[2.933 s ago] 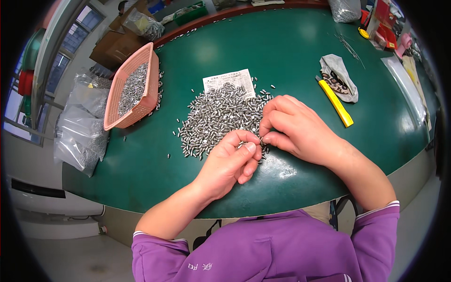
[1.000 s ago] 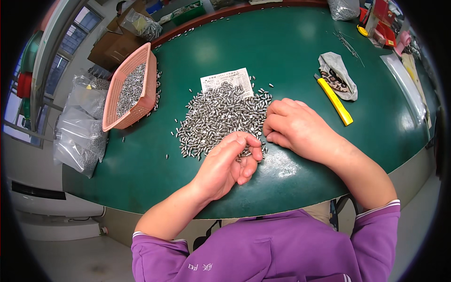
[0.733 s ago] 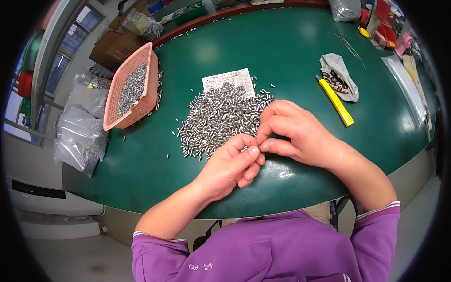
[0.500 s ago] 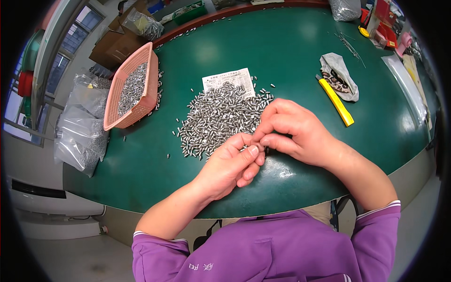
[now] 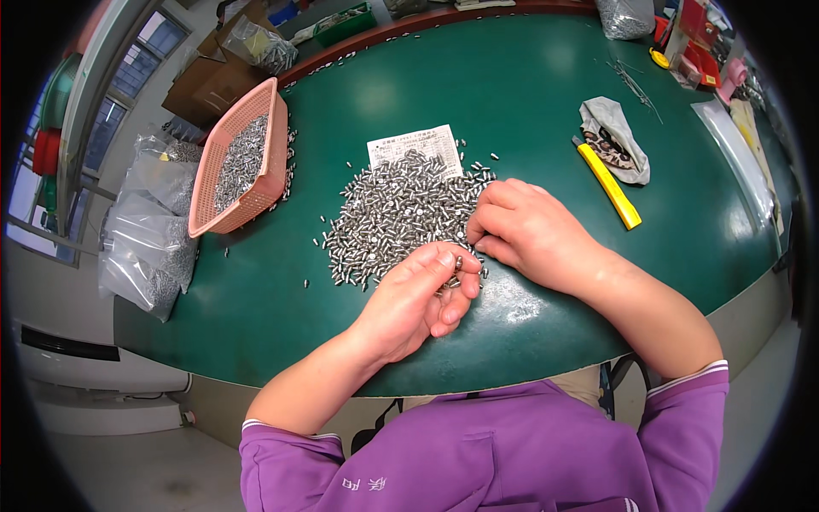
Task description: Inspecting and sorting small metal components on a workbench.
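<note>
A heap of small silver metal pieces [image 5: 388,213], short and bullet-shaped, lies on the green tabletop in front of me. Over its near edge is my left hand [image 5: 414,294], palm turned up and fingers curled, with one small metal piece [image 5: 459,263] pinched by the thumb and index finger. More pieces seem to rest in the curled fingers below. At the heap's right edge, my right hand [image 5: 533,235] has its fingertips bent together and reaching down to the pieces; whether anything is between them is hidden. A printed paper slip [image 5: 409,141] lies partly under the heap's far side.
A pink plastic basket [image 5: 271,166] of similar pieces stands left, beside filled clear bags [image 5: 141,235]. To the right are a yellow utility knife [image 5: 610,186] and a grey cloth pouch [image 5: 631,141]. Thin metal rods [image 5: 634,85] and clear plastic sheeting [image 5: 735,158] lie farther right.
My right hand has parted from the left fingertips and moved slightly away to the heap's right edge. The piece in the left hand now shows.
</note>
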### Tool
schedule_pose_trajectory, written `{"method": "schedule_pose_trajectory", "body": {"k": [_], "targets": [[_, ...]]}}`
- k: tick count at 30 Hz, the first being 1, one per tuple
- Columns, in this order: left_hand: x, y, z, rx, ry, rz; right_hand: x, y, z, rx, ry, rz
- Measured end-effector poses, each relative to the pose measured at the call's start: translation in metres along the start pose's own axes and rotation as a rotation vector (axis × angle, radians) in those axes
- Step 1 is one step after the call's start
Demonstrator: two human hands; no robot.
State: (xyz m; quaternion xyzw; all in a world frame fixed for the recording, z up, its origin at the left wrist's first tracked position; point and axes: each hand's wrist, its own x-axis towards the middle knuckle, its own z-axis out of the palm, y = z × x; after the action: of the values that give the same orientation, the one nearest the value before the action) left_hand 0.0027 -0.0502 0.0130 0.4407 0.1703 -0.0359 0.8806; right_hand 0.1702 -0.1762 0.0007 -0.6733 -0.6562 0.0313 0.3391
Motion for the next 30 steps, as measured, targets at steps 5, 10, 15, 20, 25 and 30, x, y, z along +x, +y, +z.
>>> {"method": "schedule_pose_trajectory", "body": {"k": [5,10,15,20,25,30], "targets": [[0.0,-0.001,0.001,-0.011,-0.004,0.051,0.0,-0.002,-0.002,0.051,0.074,-0.004],[0.0,-0.001,-0.003,0.055,-0.001,0.068,0.003,-0.011,-0.011,0.13,0.123,-0.068],[-0.001,-0.003,-0.001,0.084,-0.008,0.048,0.001,-0.016,-0.009,0.21,0.081,-0.13],[-0.001,-0.003,-0.002,0.106,-0.008,0.078,0.0,-0.013,-0.006,0.295,0.135,-0.169],[0.0,-0.001,-0.001,0.107,0.003,0.07,0.001,-0.024,-0.006,0.354,0.189,-0.075],[0.001,-0.002,-0.004,0.038,-0.05,0.072,0.0,-0.021,-0.005,0.309,0.239,-0.067]]}}
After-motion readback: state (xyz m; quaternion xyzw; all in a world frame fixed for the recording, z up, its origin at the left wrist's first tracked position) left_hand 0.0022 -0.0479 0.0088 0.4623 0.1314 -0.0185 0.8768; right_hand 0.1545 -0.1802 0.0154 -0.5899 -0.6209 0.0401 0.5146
